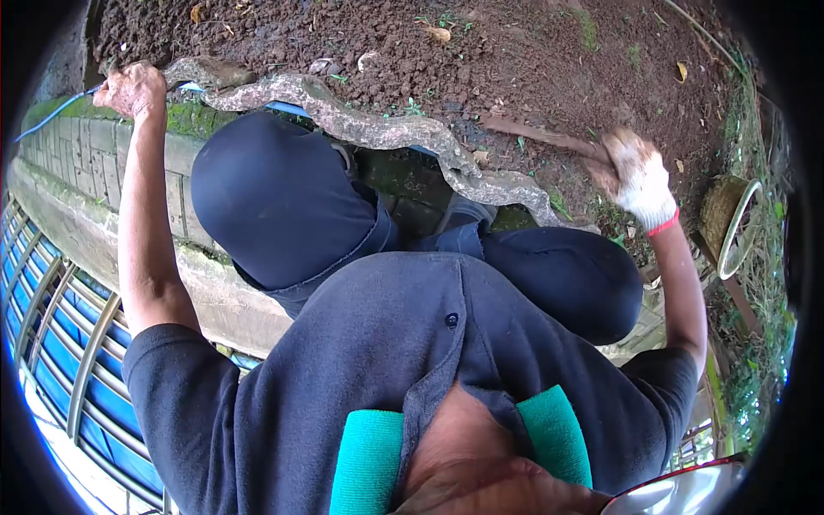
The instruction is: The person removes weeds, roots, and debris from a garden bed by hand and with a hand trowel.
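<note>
My left hand (136, 90), bare and smeared with soil, is closed at the upper left, by the edge of the soil bed. A thin blue pipe (58, 118) runs up to its fingers; what they grip is hidden. Beside it begins a thick, gnarled root (373, 124), which winds rightward along the bed's border, with bits of blue showing beneath. My right hand (639, 178), in a dirty white knit glove with a red cuff, is closed around a long, flat, mud-brown tool (545, 135), like a stick or blade. The tool points left over the soil; the hand is slightly blurred.
Loose brown soil (395, 43) with small weeds and dry leaves lies beyond the root. My bent knees (279, 202) are close to the root. A mossy block wall (94, 142) and metal railing (94, 360) stand left. A round, pale-rimmed container (738, 225) lies tipped at right.
</note>
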Demonstrator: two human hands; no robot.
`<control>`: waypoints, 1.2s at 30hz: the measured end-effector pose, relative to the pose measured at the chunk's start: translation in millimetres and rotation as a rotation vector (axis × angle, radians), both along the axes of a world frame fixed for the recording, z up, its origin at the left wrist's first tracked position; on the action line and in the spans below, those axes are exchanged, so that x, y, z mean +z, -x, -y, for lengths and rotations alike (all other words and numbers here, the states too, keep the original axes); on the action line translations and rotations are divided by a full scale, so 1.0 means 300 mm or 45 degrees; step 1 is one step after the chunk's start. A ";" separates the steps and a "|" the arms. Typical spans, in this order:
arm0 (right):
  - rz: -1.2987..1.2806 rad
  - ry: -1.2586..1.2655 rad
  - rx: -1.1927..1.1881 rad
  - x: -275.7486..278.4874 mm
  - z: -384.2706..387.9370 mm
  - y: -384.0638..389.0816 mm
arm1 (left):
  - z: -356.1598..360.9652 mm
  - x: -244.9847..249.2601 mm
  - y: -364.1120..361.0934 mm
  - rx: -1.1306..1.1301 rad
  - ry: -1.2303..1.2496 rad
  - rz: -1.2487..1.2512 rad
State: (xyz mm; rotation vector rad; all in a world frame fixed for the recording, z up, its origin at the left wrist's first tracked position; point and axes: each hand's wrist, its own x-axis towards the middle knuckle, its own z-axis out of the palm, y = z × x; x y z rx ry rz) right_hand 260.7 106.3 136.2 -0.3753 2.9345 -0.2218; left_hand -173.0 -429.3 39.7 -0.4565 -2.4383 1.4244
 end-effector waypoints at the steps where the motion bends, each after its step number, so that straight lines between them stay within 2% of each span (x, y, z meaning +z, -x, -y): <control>1: 0.059 -0.051 0.071 -0.002 -0.014 0.021 | 0.020 -0.025 0.030 0.038 -0.039 0.065; 2: 0.107 -0.049 0.077 -0.029 -0.013 0.074 | 0.024 -0.033 0.036 0.036 -0.066 0.058; 4: -0.300 -0.011 0.275 -0.106 0.042 0.239 | 0.016 -0.029 0.021 -0.014 -0.100 -0.026; 6: -0.089 -0.138 0.466 -0.155 0.000 0.417 | 0.009 -0.022 0.006 -0.018 -0.117 -0.085; 8: -0.386 -0.020 0.699 -0.144 -0.012 0.513 | -0.002 -0.023 0.005 -0.023 -0.105 -0.114; 9: -0.267 -0.273 0.656 -0.100 0.011 0.539 | 0.015 -0.040 0.013 -0.026 -0.122 -0.103; 10: 0.086 -0.433 0.512 -0.040 0.041 0.551 | 0.030 -0.052 0.027 -0.029 -0.143 -0.095; 12: -0.225 -0.231 0.622 -0.020 0.042 0.524 | 0.066 -0.084 0.052 -0.048 -0.198 -0.075; 14: -0.169 -0.018 0.368 -0.017 0.037 0.441 | 0.134 -0.150 0.108 -0.091 -0.377 -0.095; 15: -0.057 0.082 0.223 0.004 0.086 0.409 | 0.212 -0.222 0.182 -0.139 -0.544 -0.095; 16: 0.040 0.135 0.016 -0.060 0.113 0.351 | 0.468 -0.438 0.395 -0.365 -1.075 -0.057; 17: 0.138 0.050 0.059 -0.090 0.163 0.354 | 0.260 -0.264 0.236 -0.158 -0.561 -0.086; 18: 0.232 -0.034 0.102 -0.111 0.229 0.373 | 0.131 -0.156 0.109 -0.064 -0.283 -0.059; 19: 0.113 -0.055 0.152 -0.143 0.274 0.399 | 0.072 -0.101 0.068 -0.013 -0.145 -0.006; 21: -0.017 -0.135 0.233 -0.168 0.336 0.484 | 0.008 -0.036 0.035 0.078 0.028 0.125; 22: -0.149 -0.036 0.304 -0.210 0.302 0.520 | -0.004 -0.029 0.034 0.116 0.086 0.181; 23: -0.350 -0.100 0.377 -0.234 0.272 0.522 | -0.010 -0.020 0.035 0.159 0.102 0.253; 24: -0.551 -0.166 0.451 -0.230 0.267 0.524 | 0.019 -0.047 0.048 0.073 0.153 0.082; 25: -0.404 -0.149 0.392 -0.212 0.263 0.512 | 0.049 -0.075 0.062 -0.001 0.192 -0.091; 27: -0.114 -0.117 0.264 -0.117 0.296 0.493 | 0.016 -0.048 0.043 -0.032 0.261 -0.139; 30: -0.332 0.027 0.248 -0.118 0.196 0.380 | -0.079 0.062 -0.023 0.136 0.339 0.231; 31: -0.279 -0.038 0.209 -0.113 0.162 0.336 | -0.052 0.018 -0.005 0.144 0.300 0.223; 33: -0.101 -0.188 0.170 -0.139 0.095 0.283 | 0.107 -0.156 0.127 -0.024 0.299 0.017; 34: -0.048 -0.199 0.177 -0.146 0.091 0.303 | 0.227 -0.273 0.251 -0.151 0.429 -0.128; 35: -0.001 -0.206 0.183 -0.155 0.090 0.328 | 0.365 -0.399 0.355 -0.254 0.640 -0.315; 36: 0.043 -0.210 0.185 -0.163 0.094 0.355 | 0.230 -0.267 0.250 -0.099 1.276 -0.459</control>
